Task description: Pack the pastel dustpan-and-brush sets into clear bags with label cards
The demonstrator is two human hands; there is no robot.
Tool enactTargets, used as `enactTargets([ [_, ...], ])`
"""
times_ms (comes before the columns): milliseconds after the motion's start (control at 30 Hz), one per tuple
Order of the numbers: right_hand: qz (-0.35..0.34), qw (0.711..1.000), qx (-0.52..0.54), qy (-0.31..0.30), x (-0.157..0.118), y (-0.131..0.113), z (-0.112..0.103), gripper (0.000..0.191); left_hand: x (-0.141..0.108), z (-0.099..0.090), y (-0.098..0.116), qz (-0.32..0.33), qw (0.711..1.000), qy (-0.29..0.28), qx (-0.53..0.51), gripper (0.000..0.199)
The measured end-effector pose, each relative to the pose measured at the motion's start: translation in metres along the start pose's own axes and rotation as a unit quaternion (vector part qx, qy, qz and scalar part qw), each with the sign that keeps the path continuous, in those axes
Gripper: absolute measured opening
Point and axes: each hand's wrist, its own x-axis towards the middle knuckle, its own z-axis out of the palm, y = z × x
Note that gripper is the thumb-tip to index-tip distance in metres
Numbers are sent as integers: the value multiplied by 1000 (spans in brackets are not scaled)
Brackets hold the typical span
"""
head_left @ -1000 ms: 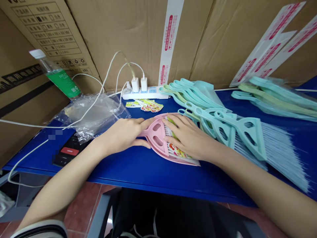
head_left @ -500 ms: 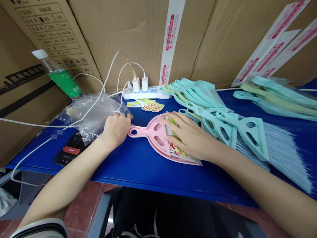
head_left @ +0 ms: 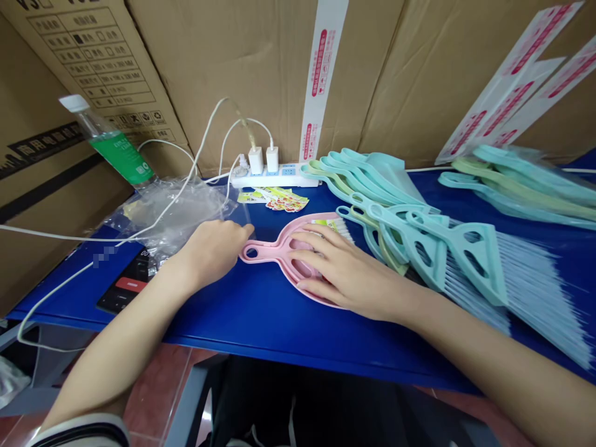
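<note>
A pink dustpan with a pink brush nested in it (head_left: 267, 250) lies on the blue table (head_left: 261, 304), its handles pointing left. My right hand (head_left: 342, 267) rests flat over the brush head with its fingers spread, covering most of the bristles and a printed card. My left hand (head_left: 216, 251) is closed beside the handle end, on a clear plastic bag (head_left: 174, 208); its fingertips seem to pinch the bag's edge. Several printed cards (head_left: 284, 198) lie behind the dustpan.
Turquoise and green dustpans (head_left: 377, 174) and brushes (head_left: 475, 254) lie at the right, with bagged ones (head_left: 526, 180) farther right. A power strip (head_left: 279, 179) with white cables, a bottle (head_left: 121, 152) and a phone (head_left: 125, 285) are at the back and left. Cardboard boxes (head_left: 261, 56) stand behind.
My right hand has slid left over the brush, from the bristles toward its pink head. My left hand has shifted slightly, and more of the phone shows.
</note>
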Motion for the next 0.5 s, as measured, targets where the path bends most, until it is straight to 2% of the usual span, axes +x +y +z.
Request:
enactTargets([
  [167, 20, 999, 29, 28, -2, -9, 0, 26, -2, 2, -6, 45, 999, 3, -21, 34],
  [267, 15, 999, 23, 33, -4, -12, -1, 22, -1, 1, -9, 36, 999, 27, -26, 41],
  [333, 14, 999, 15, 32, -4, -13, -1, 22, 0, -1, -8, 3, 999, 36, -17, 42],
  [433, 21, 999, -4, 26, -5, -14, 1, 20, 4, -3, -5, -79, 995, 58, 6, 35],
  [500, 23, 999, -17, 23, -5, -14, 2, 17, 8, -2, -3, -124, 990, 69, 9, 40],
])
